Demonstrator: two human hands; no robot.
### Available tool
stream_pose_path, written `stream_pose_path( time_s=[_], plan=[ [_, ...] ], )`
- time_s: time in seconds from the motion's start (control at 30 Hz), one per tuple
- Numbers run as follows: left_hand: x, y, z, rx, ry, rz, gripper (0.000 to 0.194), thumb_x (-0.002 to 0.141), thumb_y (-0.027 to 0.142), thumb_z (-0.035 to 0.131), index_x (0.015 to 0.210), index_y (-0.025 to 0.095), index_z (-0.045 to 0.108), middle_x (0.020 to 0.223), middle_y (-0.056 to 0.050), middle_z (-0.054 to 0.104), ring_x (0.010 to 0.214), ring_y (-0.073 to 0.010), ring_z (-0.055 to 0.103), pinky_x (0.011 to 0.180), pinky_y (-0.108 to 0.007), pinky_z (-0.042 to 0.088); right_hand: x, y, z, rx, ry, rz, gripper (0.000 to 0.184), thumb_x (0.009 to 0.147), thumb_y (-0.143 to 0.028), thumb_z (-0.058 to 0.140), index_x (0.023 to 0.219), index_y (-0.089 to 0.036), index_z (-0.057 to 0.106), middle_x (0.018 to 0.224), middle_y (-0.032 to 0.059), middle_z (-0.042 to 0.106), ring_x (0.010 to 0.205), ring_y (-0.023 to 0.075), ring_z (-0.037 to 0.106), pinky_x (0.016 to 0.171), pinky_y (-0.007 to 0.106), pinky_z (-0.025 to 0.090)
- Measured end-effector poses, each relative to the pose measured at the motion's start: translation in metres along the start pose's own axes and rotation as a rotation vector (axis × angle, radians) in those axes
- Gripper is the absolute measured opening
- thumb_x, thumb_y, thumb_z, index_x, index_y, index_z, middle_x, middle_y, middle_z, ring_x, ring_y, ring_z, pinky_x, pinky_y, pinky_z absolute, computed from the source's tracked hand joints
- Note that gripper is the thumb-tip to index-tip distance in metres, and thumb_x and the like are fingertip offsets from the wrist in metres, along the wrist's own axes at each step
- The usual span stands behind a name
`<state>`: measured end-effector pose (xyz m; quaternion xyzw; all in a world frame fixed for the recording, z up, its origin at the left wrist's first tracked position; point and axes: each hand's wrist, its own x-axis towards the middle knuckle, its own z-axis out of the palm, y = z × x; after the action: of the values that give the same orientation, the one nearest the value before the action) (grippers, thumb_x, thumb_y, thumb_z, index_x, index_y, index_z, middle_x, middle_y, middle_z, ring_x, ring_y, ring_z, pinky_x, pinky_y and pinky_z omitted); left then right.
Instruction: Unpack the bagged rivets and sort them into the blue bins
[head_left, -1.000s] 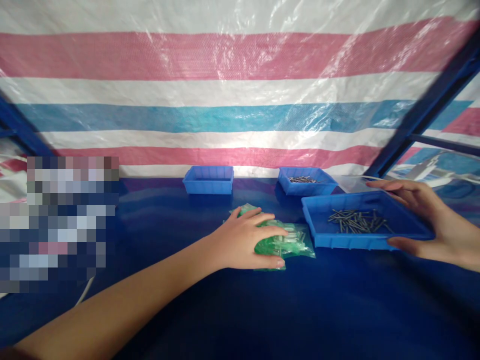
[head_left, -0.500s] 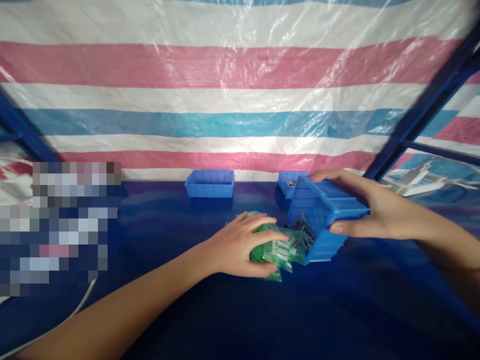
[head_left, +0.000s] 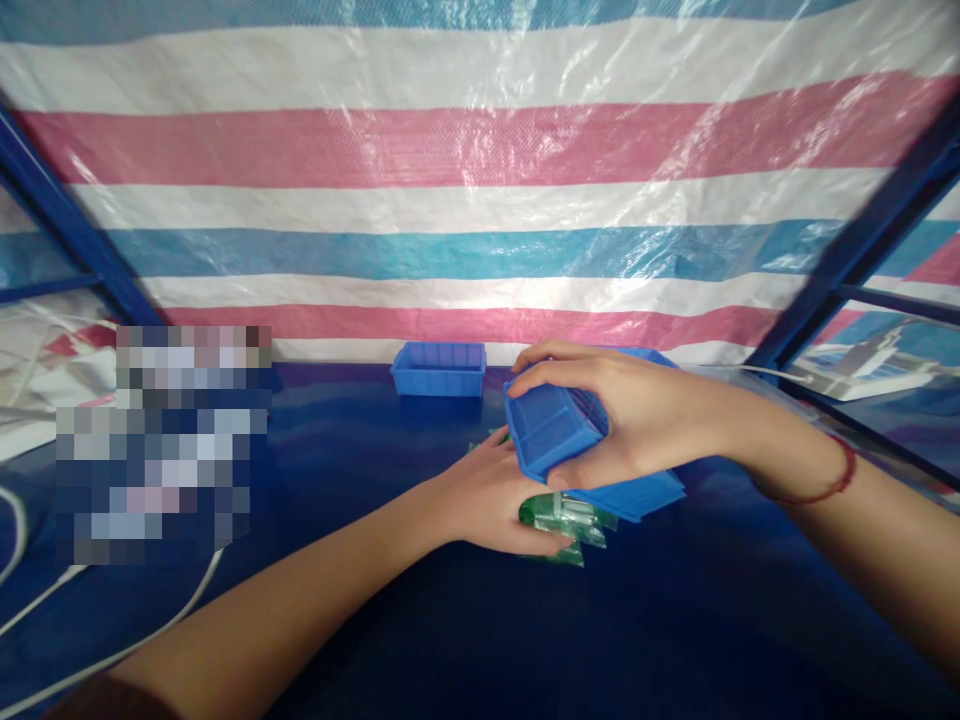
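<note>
My left hand (head_left: 491,500) lies palm down on small green-tinted clear plastic bags (head_left: 566,520), thumb stretched out and apart from the fingers. Its fingertips are partly hidden behind a blue plastic bin. White pieces show inside the bags. Gripping that blue bin (head_left: 559,430) by one end is my right hand (head_left: 630,415), fingers over the top and thumb underneath. The bin is tipped steeply over the left hand and the bags, with its outer side toward me. The nails it held are out of sight, so I cannot tell where they lie.
Toward the back of the blue table (head_left: 450,640) stands another blue bin (head_left: 439,370). A further bin (head_left: 645,354) is mostly covered by my right hand. White cables (head_left: 199,600) run along the left. Behind hangs a striped plastic sheet (head_left: 480,240) between blue metal posts.
My right hand has lifted the bin of nails, tipped it over and brought it left above the bags. My left hand has stayed on the bags.
</note>
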<state>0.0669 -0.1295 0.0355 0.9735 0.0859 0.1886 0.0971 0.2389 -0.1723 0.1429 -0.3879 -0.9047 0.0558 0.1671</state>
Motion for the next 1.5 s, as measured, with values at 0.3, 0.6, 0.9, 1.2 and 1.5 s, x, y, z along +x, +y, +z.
stream_pose_path(
  time_s=[0.3,0.6,0.9,1.2,1.5],
  plan=[
    [0.0,0.002,-0.006,-0.045,-0.09,-0.017,0.061,0.071,0.055,0.065,0.127,0.035,0.051,0.131,-0.001,0.055,0.126,-0.0285,0.042,0.109,-0.053,0.02,-0.005,0.016,-0.006,-0.056,-0.106,0.092,0.056,0.064,-0.04,0.071,0.114,-0.02,0.058,0.115,0.0078,0.058,0.098,0.0244,0.06,0.082,0.036,0.048],
    [0.004,-0.008,-0.023,-0.155,0.128,-0.078,0.041,0.092,0.045,0.042,0.127,0.026,0.051,0.129,-0.006,0.055,0.124,-0.0228,0.046,0.105,-0.044,0.033,-0.029,0.025,-0.062,-0.262,0.273,0.168,0.072,0.067,-0.058,0.065,0.13,-0.03,0.046,0.12,0.0052,0.05,0.101,0.0266,0.053,0.087,0.041,0.045],
    [-0.012,-0.097,-0.027,0.587,0.318,-0.677,0.028,0.092,0.037,0.043,0.11,0.026,0.061,0.109,-0.008,0.065,0.115,-0.0294,0.049,0.102,-0.055,0.023,-0.006,0.093,0.012,-0.1,0.633,0.142,0.046,0.079,-0.049,0.059,0.116,-0.023,0.049,0.112,0.0093,0.051,0.108,0.0261,0.049,0.096,0.046,0.041],
    [-0.032,-0.112,-0.027,0.631,0.299,-0.72,0.03,0.093,0.039,0.038,0.106,0.026,0.061,0.099,-0.007,0.065,0.102,-0.0265,0.053,0.099,-0.051,0.023,-0.014,0.133,0.07,-0.391,0.313,0.344,0.041,0.084,-0.055,0.048,0.1,-0.02,0.064,0.128,0.0148,0.051,0.128,0.042,0.033,0.096,0.066,0.028],
    [-0.026,-0.102,-0.021,0.6,0.32,-0.697,0.032,0.093,0.04,0.037,0.112,0.03,0.061,0.098,-0.006,0.065,0.102,-0.0256,0.053,0.102,-0.049,0.02,-0.018,0.135,0.083,-0.588,0.331,0.296,0.035,0.089,-0.043,0.047,0.096,-0.019,0.07,0.111,0.0153,0.064,0.11,0.0315,0.054,0.1,0.058,0.029]
  ],
)
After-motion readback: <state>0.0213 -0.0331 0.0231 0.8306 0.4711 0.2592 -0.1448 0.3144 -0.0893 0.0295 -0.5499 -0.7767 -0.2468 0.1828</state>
